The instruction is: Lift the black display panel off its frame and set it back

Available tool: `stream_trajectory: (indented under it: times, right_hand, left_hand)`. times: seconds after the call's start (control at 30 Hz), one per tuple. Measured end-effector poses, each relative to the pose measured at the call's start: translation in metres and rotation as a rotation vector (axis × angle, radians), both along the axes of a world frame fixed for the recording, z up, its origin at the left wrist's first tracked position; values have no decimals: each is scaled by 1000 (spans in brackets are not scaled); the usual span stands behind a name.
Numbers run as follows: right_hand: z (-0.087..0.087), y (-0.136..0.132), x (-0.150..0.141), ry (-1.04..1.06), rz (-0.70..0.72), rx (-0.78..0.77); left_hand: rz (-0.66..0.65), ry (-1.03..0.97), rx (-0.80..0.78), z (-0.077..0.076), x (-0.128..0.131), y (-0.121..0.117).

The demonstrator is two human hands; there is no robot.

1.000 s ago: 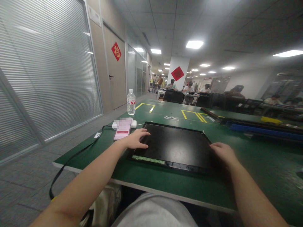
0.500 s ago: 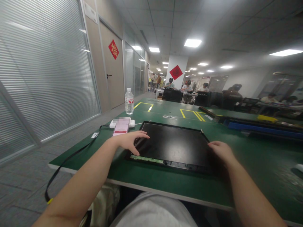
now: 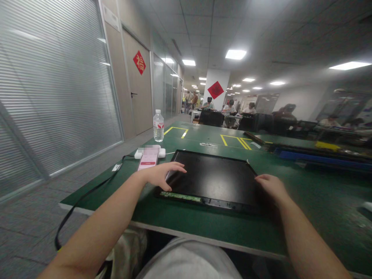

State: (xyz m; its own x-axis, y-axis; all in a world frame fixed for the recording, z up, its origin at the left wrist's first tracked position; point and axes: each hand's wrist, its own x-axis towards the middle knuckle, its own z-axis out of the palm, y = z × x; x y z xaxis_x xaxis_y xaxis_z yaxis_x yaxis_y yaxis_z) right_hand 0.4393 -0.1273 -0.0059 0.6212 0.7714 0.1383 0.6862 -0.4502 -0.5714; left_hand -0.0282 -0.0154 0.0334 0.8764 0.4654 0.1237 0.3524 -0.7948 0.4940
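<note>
A flat black display panel (image 3: 213, 176) lies on the green table (image 3: 186, 223) in front of me, with a strip of green circuit board showing along its near edge. My left hand (image 3: 159, 174) rests on the panel's left near corner, fingers spread and the thumb down at the edge. At the panel's right edge sits my right hand (image 3: 270, 186), fingers curled over the rim; what they grip beneath is hidden.
A pink phone (image 3: 148, 159) and a white power strip (image 3: 149, 152) lie left of the panel, a black cable (image 3: 87, 197) trailing off the table. A water bottle (image 3: 158, 126) stands further back. Yellow tape marks the table. Other people sit at distant tables. Blue and black parts lie at right.
My left hand has lifted its palm slightly and spread its fingers along the panel's left corner. The view shifted a little; the right hand stays at the right edge.
</note>
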Motion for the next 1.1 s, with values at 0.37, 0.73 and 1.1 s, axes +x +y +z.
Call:
stream_trajectory:
  times: [0.37,0.73,1.1]
  right_hand:
    - [2,-1,0,-10,5,-17]
    - [-3,2,5,-28,-38,29]
    - [-7,2,11,91,-37,46]
  left_hand:
    - [181,30,71,-6,3,5]
    - [505,91,171,-23,17,16]
    - [498,152,186,-16,19,9]
